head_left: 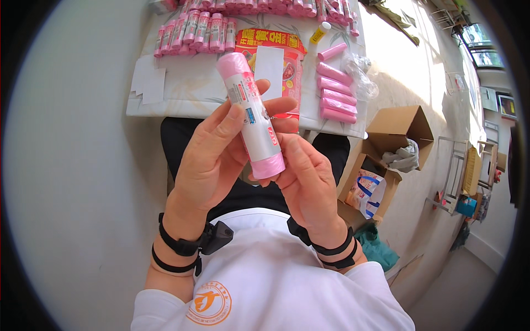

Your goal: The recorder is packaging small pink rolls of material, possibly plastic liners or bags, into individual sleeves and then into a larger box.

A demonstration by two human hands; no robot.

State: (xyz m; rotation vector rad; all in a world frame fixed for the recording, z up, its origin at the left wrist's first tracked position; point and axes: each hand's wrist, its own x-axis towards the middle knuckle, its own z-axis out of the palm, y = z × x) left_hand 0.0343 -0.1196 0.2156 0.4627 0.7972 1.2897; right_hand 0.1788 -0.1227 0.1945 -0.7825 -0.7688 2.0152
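A seated person holds a pink roll with a grey printed label (251,113) upright in front of their chest, above their lap. The left hand (212,157) wraps its fingers (251,105) around the roll's middle; the right hand (303,179) pinches its lower end. Beyond, more pink rolls (337,91) lie on the surface (193,91).

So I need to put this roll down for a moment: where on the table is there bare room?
Bare tabletop lies between the white paper slips and the red printed packet, below the labelled rolls. The right side is crowded: plain pink rolls and crumpled clear plastic.
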